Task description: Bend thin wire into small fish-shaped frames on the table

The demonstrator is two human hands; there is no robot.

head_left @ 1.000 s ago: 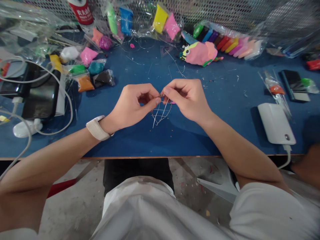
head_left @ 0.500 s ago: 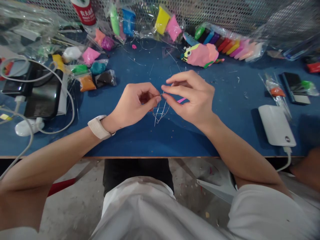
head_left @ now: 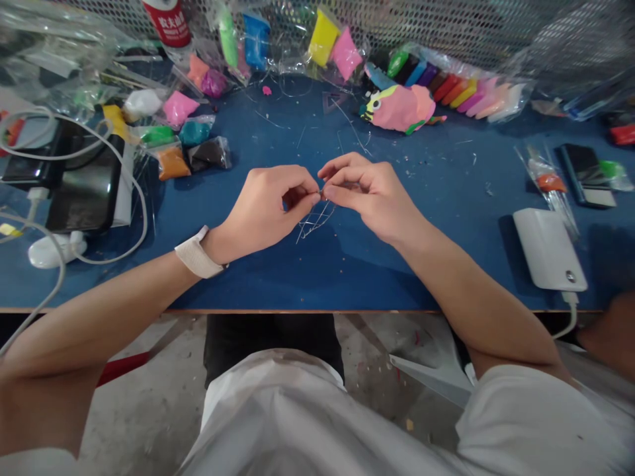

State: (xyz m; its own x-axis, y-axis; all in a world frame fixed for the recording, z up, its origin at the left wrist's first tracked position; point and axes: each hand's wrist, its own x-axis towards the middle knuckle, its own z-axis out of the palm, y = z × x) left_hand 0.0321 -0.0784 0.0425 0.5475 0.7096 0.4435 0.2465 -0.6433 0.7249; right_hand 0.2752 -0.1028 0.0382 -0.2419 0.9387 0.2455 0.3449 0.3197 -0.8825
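Observation:
Thin silvery wire bent into a small open frame [head_left: 315, 223] hangs below my fingertips, above the blue table. My left hand [head_left: 275, 201] pinches the frame's upper end between thumb and index finger. Meeting it fingertip to fingertip, my right hand [head_left: 364, 192] pinches the same wire between thumb and forefinger, its other fingers curled loosely. The exact spot where the wire passes between the fingers is partly hidden. Behind the hands lies a pink clay fish-like figure [head_left: 399, 108] with a yellow face and a round eye.
Bagged clay [head_left: 173, 162] and a black power bank [head_left: 84, 185] with white cables lie at left. A white power bank [head_left: 550, 250] and a dark phone-like object [head_left: 585, 173] are at right. Along the metal mesh [head_left: 446, 26] sit colourful clay packs [head_left: 461, 92]. The table edge [head_left: 297, 311] is near me.
My right hand has lowered and closed in, its fingers curling to pinch the wire beside my left fingertips. The wire frame has tilted; the pink strip behind it no longer shows.

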